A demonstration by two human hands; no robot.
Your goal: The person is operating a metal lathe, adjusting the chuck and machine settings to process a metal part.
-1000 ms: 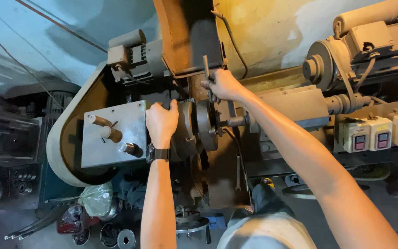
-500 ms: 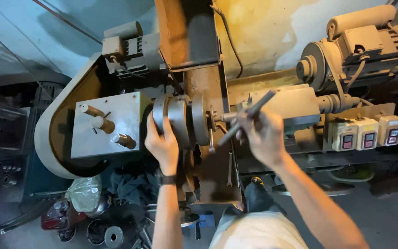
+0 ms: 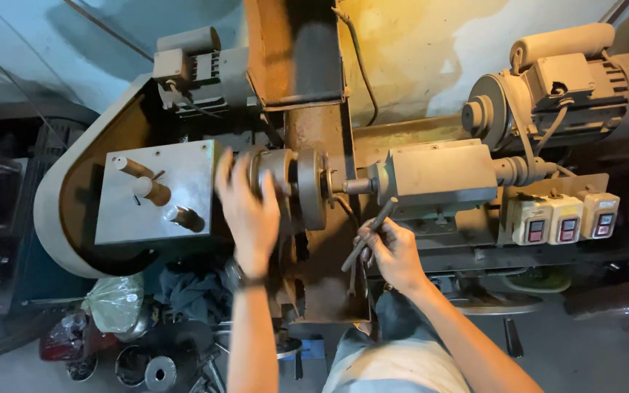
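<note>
While the left hand [image 3: 250, 211] is pressed flat on the round chuck [image 3: 293, 188] at frame centre, a metal rod [image 3: 370, 233] is gripped by the right hand [image 3: 394, 251] (lower right of it); fingers could be caught should the spindle turn.

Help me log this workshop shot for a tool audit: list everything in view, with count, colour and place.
Lathe-like machine: one, dusty tan-brown, centre.
Round chuck: one, brown-grey, centre, under the left hand.
Grey plate: one, with three brown pegs, left of the chuck.
Belt guard: one, pale outside and brown inside, far left.
Electric motors: two, dusty beige, one upper right, one upper left.
Switch boxes: three, cream with dark buttons, right.
Metal rod: one, dark grey, in the right hand.
Plastic bag: one, greenish, lower left.
Left hand: on the chuck, wristband on the wrist.
Right hand: gripping the rod below the machine.
</note>
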